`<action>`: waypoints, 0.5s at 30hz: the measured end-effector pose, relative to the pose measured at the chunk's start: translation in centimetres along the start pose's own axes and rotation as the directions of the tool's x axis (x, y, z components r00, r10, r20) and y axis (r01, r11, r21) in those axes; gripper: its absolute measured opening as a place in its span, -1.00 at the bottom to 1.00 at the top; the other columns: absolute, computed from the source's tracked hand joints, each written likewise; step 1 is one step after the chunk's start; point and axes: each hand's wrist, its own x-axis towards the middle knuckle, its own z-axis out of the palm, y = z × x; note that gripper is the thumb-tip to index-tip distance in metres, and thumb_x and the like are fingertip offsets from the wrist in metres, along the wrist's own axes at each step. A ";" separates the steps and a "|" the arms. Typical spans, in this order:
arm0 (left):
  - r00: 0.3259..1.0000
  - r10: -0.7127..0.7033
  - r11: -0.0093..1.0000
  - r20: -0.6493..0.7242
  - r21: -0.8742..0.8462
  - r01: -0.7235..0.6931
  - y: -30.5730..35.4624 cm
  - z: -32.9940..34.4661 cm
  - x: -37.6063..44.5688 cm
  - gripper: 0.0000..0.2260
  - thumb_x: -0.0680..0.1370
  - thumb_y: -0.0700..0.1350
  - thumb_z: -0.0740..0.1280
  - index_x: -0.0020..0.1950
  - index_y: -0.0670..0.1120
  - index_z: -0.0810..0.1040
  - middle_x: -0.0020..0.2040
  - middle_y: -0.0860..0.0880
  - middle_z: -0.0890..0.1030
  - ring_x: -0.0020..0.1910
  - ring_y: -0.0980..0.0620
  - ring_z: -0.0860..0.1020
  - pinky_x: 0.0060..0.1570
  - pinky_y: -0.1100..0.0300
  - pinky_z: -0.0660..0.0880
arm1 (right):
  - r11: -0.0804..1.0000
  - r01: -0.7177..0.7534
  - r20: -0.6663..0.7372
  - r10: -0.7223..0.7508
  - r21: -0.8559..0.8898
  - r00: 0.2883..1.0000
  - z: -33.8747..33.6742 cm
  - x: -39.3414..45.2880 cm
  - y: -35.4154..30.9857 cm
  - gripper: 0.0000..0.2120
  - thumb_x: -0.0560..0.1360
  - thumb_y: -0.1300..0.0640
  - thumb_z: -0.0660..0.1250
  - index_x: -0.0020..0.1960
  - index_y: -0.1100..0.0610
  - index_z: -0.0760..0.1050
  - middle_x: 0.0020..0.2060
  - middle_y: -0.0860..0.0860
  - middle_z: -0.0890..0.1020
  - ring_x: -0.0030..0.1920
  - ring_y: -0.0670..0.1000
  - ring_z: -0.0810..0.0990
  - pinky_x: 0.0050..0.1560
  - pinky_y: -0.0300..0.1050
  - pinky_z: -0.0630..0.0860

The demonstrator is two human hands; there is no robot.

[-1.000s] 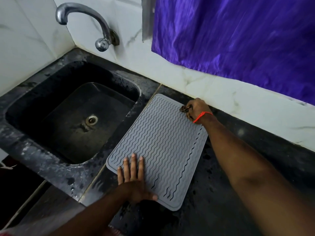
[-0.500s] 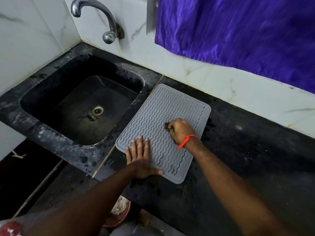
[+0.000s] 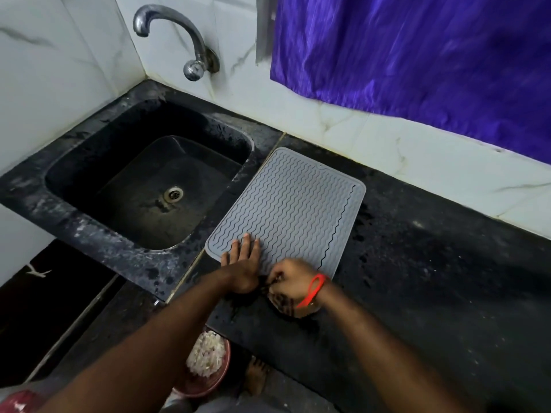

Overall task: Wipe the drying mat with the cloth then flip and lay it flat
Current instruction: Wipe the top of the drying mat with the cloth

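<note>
Drying mat (image 3: 286, 210) flat on surface (image 3: 432, 278), 3 o'clock of sink (image 3: 89, 222). Left hand (image 3: 243, 268) flat, pressing near edge. Right hand (image 3: 290, 283) bunches dark cloth (image 3: 269, 286). Mat looks floppy, grippy, light; lift by a corner.

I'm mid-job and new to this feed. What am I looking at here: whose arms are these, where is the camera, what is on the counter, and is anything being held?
No machine here: a person's two bare arms, seen from one wide-angle camera worn on the head, looking forward and down. The left hand lies flat, fingers straight, on the near edge of a grey wavy-ribbed rubber drying mat, which lies on the black stone counter beside the black sink. The right hand, with an orange band at the wrist, is curled at the mat's near edge in a grip on something small and dark, likely the cloth, though it is blurred.
</note>
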 end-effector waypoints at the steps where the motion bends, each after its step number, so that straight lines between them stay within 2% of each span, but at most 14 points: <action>1: 0.999 0.002 1.000 -0.052 -0.012 -0.002 -0.1 0.1 0.1 -0.22 0.64 0.03 0.20 0.61 -0.03 -0.32 0.58 -0.10 -0.42 0.56 -0.21 -0.36 0.53 -0.21 -0.22 | 0.992 -0.024 0.038 0.020 0.122 0.999 -1.1 0.0 0.7 -0.80 0.42 0.17 0.44 0.03 0.13 0.66 -0.06 0.02 0.69 -0.04 -0.03 0.60 0.02 -0.20 0.48; 2: 0.992 0.002 0.999 -0.124 -0.032 -0.006 -0.2 0.2 0.3 -0.26 0.64 0.05 0.18 0.62 -0.03 -0.27 0.61 -0.11 -0.34 0.57 -0.22 -0.31 0.53 -0.23 -0.19 | 0.962 -0.049 0.031 0.043 0.270 0.999 -2.1 0.0 1.5 -0.80 0.41 0.19 0.46 0.03 0.16 0.66 -0.08 0.01 0.69 -0.05 -0.05 0.60 0.03 -0.21 0.48; 4: 0.964 -0.021 0.997 -0.264 -0.078 0.000 -0.3 0.3 0.5 -0.22 0.62 0.14 0.18 0.62 -0.05 -0.26 0.62 -0.14 -0.26 0.57 -0.25 -0.31 0.53 -0.23 -0.19 | 0.834 -0.067 -0.110 0.152 0.548 0.982 -3.9 0.3 2.8 -0.82 0.43 0.23 0.45 0.04 0.18 0.65 -0.06 0.04 0.70 0.00 0.01 0.64 0.11 -0.13 0.53; 6: 0.948 -0.079 0.992 -0.310 -0.115 0.045 -0.2 0.7 0.6 -0.05 0.55 0.31 0.22 0.59 -0.09 -0.37 0.59 -0.17 -0.37 0.53 -0.24 -0.42 0.50 -0.18 -0.30 | 0.678 -0.025 -0.265 0.321 0.735 0.909 -5.2 1.1 3.6 -0.83 0.46 0.25 0.42 0.05 0.17 0.63 -0.03 0.10 0.70 0.05 0.11 0.66 0.18 0.02 0.56; 7: 0.947 -0.108 0.989 -0.302 -0.132 0.070 0.0 1.0 0.7 0.06 0.49 0.41 0.22 0.56 -0.11 -0.42 0.56 -0.17 -0.44 0.50 -0.24 -0.46 0.47 -0.14 -0.36 | 0.655 0.011 -0.342 0.379 0.755 0.860 -5.7 1.7 3.6 -0.83 0.47 0.23 0.42 0.07 0.16 0.62 0.00 0.10 0.69 0.07 0.10 0.65 0.20 0.05 0.55; 8: 0.950 -0.135 0.985 -0.281 -0.144 0.097 0.2 1.1 0.8 0.16 0.42 0.50 0.22 0.54 -0.13 -0.47 0.52 -0.17 -0.50 0.48 -0.24 -0.50 0.43 -0.11 -0.40 | 0.691 0.040 -0.419 0.390 0.721 0.820 -6.1 2.2 3.5 -0.80 0.47 0.19 0.43 0.09 0.15 0.61 0.03 0.08 0.68 0.08 0.07 0.64 0.21 0.03 0.54; 9: 0.954 -0.160 0.982 -0.253 -0.141 0.127 0.3 1.3 1.0 0.24 0.35 0.56 0.22 0.51 -0.14 -0.52 0.49 -0.17 -0.56 0.45 -0.25 -0.54 0.42 -0.12 -0.42 | 0.773 0.053 -0.481 0.337 0.632 0.809 -6.3 2.8 3.3 -0.74 0.46 0.13 0.45 0.13 0.14 0.60 0.06 0.08 0.66 0.09 0.03 0.61 0.21 -0.03 0.52; 10: 0.956 -0.182 0.980 -0.229 -0.119 0.158 0.5 1.4 1.1 0.29 0.31 0.58 0.24 0.49 -0.16 -0.55 0.45 -0.18 -0.60 0.43 -0.25 -0.57 0.42 -0.14 -0.42 | 0.868 0.054 -0.497 0.231 0.494 0.837 -6.2 3.2 3.0 -0.66 0.44 0.09 0.47 0.19 0.14 0.58 0.10 0.09 0.62 0.10 0.01 0.58 0.20 -0.10 0.49; 11: 0.957 -0.200 0.978 -0.210 -0.096 0.183 0.7 1.4 1.4 0.33 0.28 0.59 0.25 0.46 -0.16 -0.58 0.42 -0.18 -0.64 0.40 -0.26 -0.59 0.43 -0.17 -0.41 | 0.940 0.055 -0.449 0.109 0.336 0.887 -5.7 3.6 2.7 -0.57 0.43 0.06 0.47 0.26 0.13 0.54 0.16 0.12 0.56 0.14 0.00 0.52 0.22 -0.15 0.43; 13: 0.957 -0.230 0.972 -0.179 -0.081 0.218 0.8 1.3 1.6 0.35 0.26 0.59 0.28 0.44 -0.16 -0.62 0.38 -0.19 -0.67 0.37 -0.26 -0.62 0.43 -0.18 -0.42 | 0.996 0.081 -0.284 -0.069 0.033 0.956 -4.0 4.1 2.1 -0.50 0.47 0.05 0.42 0.37 0.09 0.43 0.24 0.10 0.40 0.26 0.06 0.41 0.32 -0.11 0.34; 15: 0.959 -0.243 0.969 -0.144 -0.085 0.233 0.7 1.3 1.7 0.37 0.25 0.58 0.30 0.42 -0.14 -0.64 0.36 -0.18 -0.70 0.35 -0.26 -0.64 0.41 -0.17 -0.44 | 0.961 0.164 -0.273 -0.222 -0.221 0.936 -2.3 4.4 1.9 -0.57 0.52 0.13 0.33 0.37 0.09 0.40 0.24 0.06 0.35 0.27 0.09 0.37 0.35 -0.03 0.36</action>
